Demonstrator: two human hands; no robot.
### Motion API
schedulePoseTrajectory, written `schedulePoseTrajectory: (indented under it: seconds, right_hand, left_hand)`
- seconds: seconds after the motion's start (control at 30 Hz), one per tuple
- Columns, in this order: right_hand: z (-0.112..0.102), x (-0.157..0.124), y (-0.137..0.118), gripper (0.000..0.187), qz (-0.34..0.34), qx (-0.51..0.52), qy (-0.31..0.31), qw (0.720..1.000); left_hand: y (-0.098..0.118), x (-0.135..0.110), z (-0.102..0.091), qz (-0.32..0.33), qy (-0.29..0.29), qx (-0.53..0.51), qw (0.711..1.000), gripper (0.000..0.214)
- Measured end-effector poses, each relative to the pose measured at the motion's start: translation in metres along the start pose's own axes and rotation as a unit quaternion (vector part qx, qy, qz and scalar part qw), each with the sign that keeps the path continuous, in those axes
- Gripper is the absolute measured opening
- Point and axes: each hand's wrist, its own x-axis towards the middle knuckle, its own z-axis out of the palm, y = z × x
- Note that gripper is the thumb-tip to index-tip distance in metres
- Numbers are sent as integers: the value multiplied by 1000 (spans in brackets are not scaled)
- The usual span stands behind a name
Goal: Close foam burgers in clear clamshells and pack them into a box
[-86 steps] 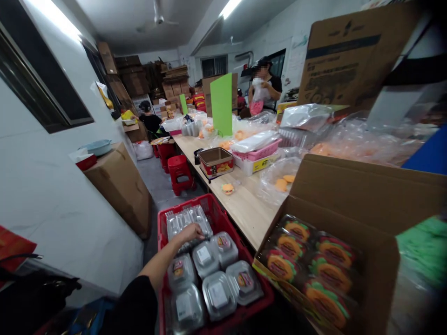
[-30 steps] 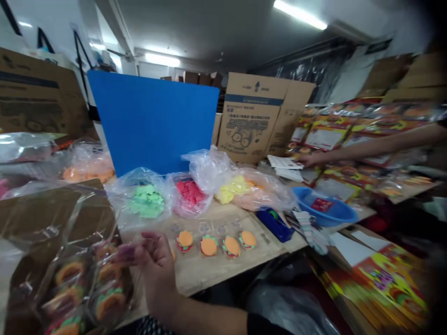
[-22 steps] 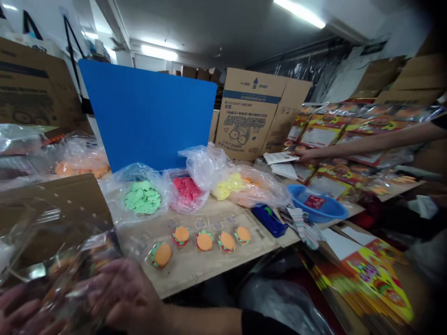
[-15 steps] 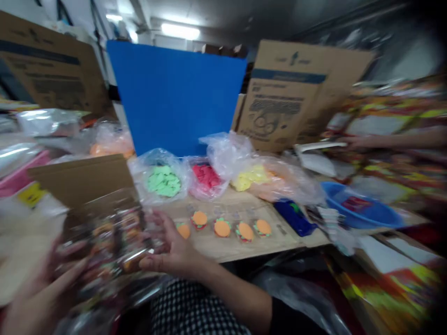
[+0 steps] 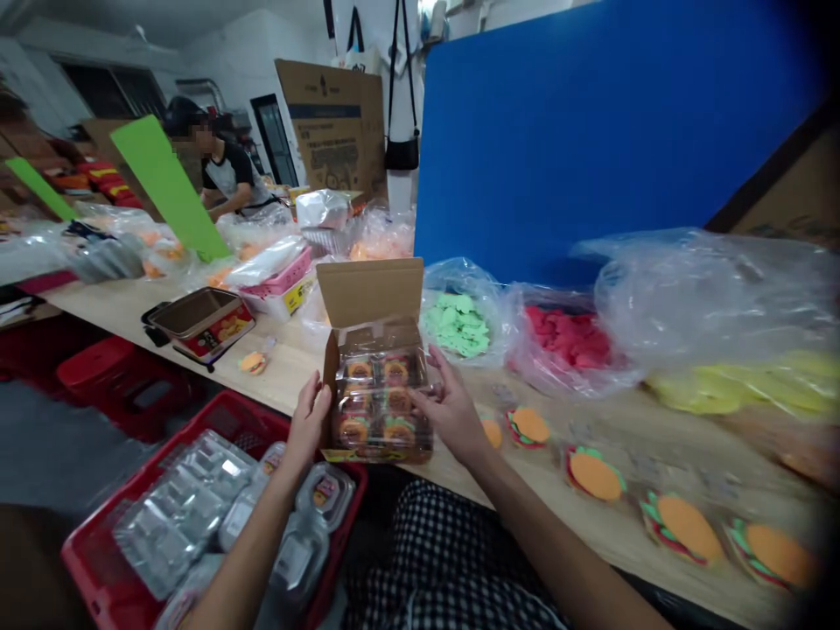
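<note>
Head view: a small cardboard carton stands open at the near edge of the wooden table, its flap upright. It sits between the two hands, though whether its base also rests on the wood is hidden. Inside, clear-wrapped burger-shaped pieces lie in two columns of three. The left hand sets its spread fingers against the carton's left wall, while the right hand cups the right side, fingers fanned wide, with the fingertips at the upper corner. Judging by the full carton and raised flap, packing seems to be at the closing step, and the next move calls for folding the flap down. Just left lies a single wrapped burger near a red-and-gold tin. Nearer left, a red plastic crate holds clear lidded tubs. To the right, loose burger pieces lie before a bag of green shapes, a bag of red shapes and a blue board. Far left stands a co-worker.
</note>
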Motion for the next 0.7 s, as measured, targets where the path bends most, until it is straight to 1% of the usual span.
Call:
schedulePoseTrajectory:
  seconds: [0.07, 0.17, 0.27, 0.33, 0.43, 0.47, 0.5, 0.57, 0.6, 0.7]
  right_hand:
    - [11, 6, 16, 67, -26, -33, 5, 999]
    - [22, 10, 36, 65, -56, -71, 12, 996]
    - [26, 10, 48, 64, -88, -119, 26, 989]
    - [27, 9, 53, 61, -109, -167, 37, 979]
    - [30, 8, 56, 57, -109, -246, 65, 961]
    - [31, 8, 56, 55, -98, -270, 72, 955]
    - [32, 8, 57, 53, -85, -291, 77, 950]
    - [35, 8, 56, 48, -67, -327, 80, 939]
    - [36, 8, 56, 46, -62, -346, 81, 933]
    - [39, 10, 54, 44, -64, -414, 93, 903]
  left_hand:
    - [-5, -3, 4, 24, -11, 9, 1000, 55]
    - [-9, -6, 7, 69, -19, 50, 996, 61]
    - [-10, -10, 8, 110, -41, 129, 985, 64]
    - [-7, -12, 8, 144, -44, 198, 969, 64]
    - [8, -12, 10, 223, -5, 309, 925, 60]
    - [17, -9, 12, 259, -2, 336, 905, 57]
    - [26, -4, 15, 298, -13, 355, 886, 53]
    - [48, 11, 26, 371, -68, 365, 851, 44]
    - [58, 21, 35, 401, -102, 365, 834, 40]
    - [80, 56, 69, 457, -177, 371, 789, 34]
